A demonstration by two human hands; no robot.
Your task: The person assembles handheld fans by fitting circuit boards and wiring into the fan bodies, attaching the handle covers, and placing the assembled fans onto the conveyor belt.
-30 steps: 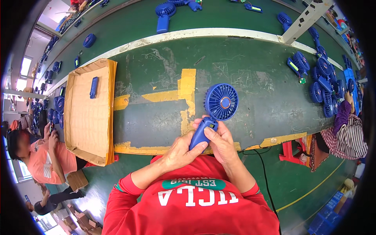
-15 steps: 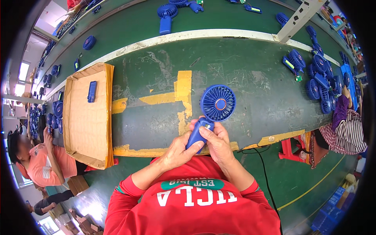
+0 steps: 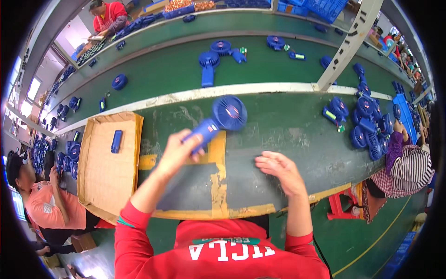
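A blue handheld fan is gripped by its handle in my left hand, tilted so its round head points away and to the right. It is raised over the green tabletop and slightly blurred. My right hand is apart from the fan, above the middle of the table, fingers stretched out and nothing in them. To the left of my left hand stands a shallow cardboard tray with yellow-taped edges. One blue fan handle piece lies in it.
A pile of blue fans lies at the right, near a metal post. Beyond a white rail, more fans rest on a green belt. Co-workers sit at the left and right. A red stool stands below.
My right hand has let go of the fan and moved right. My left hand has carried the fan forward and left. The view has tilted up, showing more of the belt.
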